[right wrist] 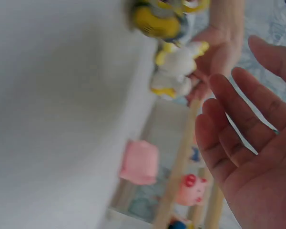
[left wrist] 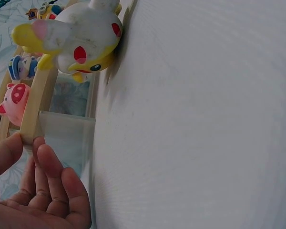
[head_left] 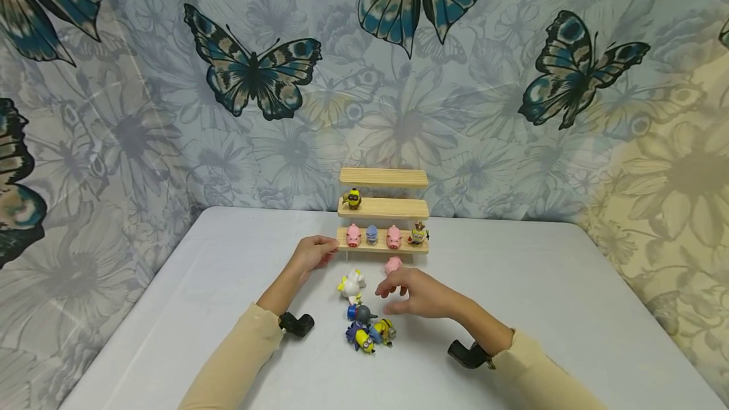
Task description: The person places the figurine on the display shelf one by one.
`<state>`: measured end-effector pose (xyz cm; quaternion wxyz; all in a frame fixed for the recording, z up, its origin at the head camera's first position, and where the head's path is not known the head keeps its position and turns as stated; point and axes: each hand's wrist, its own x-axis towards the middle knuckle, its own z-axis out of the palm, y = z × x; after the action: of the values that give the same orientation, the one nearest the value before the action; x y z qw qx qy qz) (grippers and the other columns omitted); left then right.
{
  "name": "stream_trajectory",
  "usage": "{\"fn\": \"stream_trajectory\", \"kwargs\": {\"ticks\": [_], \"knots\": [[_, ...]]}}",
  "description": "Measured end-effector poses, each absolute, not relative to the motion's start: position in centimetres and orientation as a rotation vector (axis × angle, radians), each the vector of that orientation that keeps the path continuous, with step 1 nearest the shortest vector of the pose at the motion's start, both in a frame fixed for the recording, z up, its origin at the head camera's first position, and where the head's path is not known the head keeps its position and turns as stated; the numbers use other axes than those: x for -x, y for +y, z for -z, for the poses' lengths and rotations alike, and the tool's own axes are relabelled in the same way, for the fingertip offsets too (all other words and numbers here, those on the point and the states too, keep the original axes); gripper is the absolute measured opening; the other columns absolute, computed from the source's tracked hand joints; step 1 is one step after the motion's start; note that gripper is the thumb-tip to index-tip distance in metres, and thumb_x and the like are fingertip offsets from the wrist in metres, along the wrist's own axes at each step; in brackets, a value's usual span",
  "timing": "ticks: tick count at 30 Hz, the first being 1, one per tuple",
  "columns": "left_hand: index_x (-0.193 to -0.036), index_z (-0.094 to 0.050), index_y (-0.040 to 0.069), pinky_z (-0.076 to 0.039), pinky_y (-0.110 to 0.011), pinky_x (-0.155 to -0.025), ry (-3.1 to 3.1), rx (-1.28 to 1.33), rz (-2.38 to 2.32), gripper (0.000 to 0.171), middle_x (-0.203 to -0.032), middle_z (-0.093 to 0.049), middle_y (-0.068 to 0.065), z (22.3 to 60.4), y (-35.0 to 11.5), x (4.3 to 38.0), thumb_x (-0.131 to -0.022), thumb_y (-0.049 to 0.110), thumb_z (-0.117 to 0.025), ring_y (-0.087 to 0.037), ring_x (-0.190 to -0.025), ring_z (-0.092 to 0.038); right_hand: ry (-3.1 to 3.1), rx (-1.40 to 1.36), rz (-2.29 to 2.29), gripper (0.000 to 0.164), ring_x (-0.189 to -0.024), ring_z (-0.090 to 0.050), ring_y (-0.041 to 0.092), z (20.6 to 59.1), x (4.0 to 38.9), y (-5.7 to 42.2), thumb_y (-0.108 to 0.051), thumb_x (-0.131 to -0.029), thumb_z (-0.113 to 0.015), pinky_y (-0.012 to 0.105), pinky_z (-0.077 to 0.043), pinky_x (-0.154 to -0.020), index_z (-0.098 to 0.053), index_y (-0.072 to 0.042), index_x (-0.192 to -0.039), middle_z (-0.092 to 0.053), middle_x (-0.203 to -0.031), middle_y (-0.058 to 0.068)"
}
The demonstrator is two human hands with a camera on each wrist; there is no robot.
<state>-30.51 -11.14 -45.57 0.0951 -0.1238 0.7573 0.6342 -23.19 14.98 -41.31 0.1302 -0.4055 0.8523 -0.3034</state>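
Note:
My left hand (head_left: 312, 254) pinches the left end of the lowest board of a wooden tiered display shelf (head_left: 393, 208), thumb above and fingers below, as the left wrist view shows. Over the table, my right hand (head_left: 423, 293) hovers empty with its fingers spread. Near its fingertips lie a pink pig figure (head_left: 393, 264) and a white-and-yellow figure (head_left: 352, 284). Closer to me are a grey-and-blue figure (head_left: 361, 314) and yellow minion figures (head_left: 385, 331). On the lowest board stand two pink pigs (head_left: 353, 235), a small blue figure (head_left: 372, 235) and a yellow figure with a hat (head_left: 418, 233).
A yellow-and-black figure (head_left: 353, 198) stands at the left of the middle board. The top board (head_left: 384, 177) is bare. A white-covered table (head_left: 512, 283) carries everything, with a butterfly-patterned cloth (head_left: 410, 112) hanging behind it.

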Motion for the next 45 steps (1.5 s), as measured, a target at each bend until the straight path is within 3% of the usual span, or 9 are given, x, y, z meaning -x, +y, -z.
{"fn": "stream_trajectory", "kwargs": {"ticks": [9,19,29,45], "knots": [[-0.113,-0.067,0.001,-0.048,-0.023,-0.064,2.24,0.359,-1.898,0.028,-0.09,-0.071,-0.002,45.6,-11.2,30.5,-0.093,0.021,-0.065,-0.008,-0.071,-0.059,2.399,1.078,0.812,0.039,-0.102,-0.06,0.014,43.5,22.6,14.9,-0.032,-0.08,-0.08,0.025,-0.048,-0.082,-0.069,-0.014,-0.114,-0.068,-0.108,-0.004],[-0.113,-0.067,0.003,-0.048,-0.023,-0.065,2.243,0.355,-1.889,0.027,-0.09,-0.07,-0.001,45.5,-11.2,30.4,-0.093,0.022,-0.065,-0.008,-0.069,-0.057,2.41,1.108,0.756,0.033,-0.092,-0.058,0.004,44.2,22.4,14.8,-0.023,-0.079,-0.08,0.019,-0.045,-0.074,-0.069,-0.014,-0.109,-0.069,-0.101,-0.008],[-0.112,-0.067,0.002,-0.048,-0.023,-0.064,2.252,0.336,-1.892,0.026,-0.087,-0.069,-0.001,45.6,-11.2,30.3,-0.094,0.021,-0.065,-0.009,-0.069,-0.058,2.43,1.1,0.742,0.028,-0.085,-0.053,0.004,44.3,22.1,14.8,-0.021,-0.076,-0.083,0.021,-0.044,-0.077,-0.07,-0.017,-0.101,-0.065,-0.094,-0.011],[-0.112,-0.067,0.003,-0.048,-0.023,-0.064,2.242,0.353,-1.884,0.027,-0.089,-0.069,-0.001,45.4,-11.2,30.3,-0.093,0.021,-0.065,-0.008,-0.068,-0.057,2.437,1.11,0.712,0.025,-0.079,-0.05,0.002,44.0,21.9,14.9,-0.022,-0.077,-0.08,0.019,-0.042,-0.073,-0.071,-0.016,-0.1,-0.06,-0.089,-0.015]]}}
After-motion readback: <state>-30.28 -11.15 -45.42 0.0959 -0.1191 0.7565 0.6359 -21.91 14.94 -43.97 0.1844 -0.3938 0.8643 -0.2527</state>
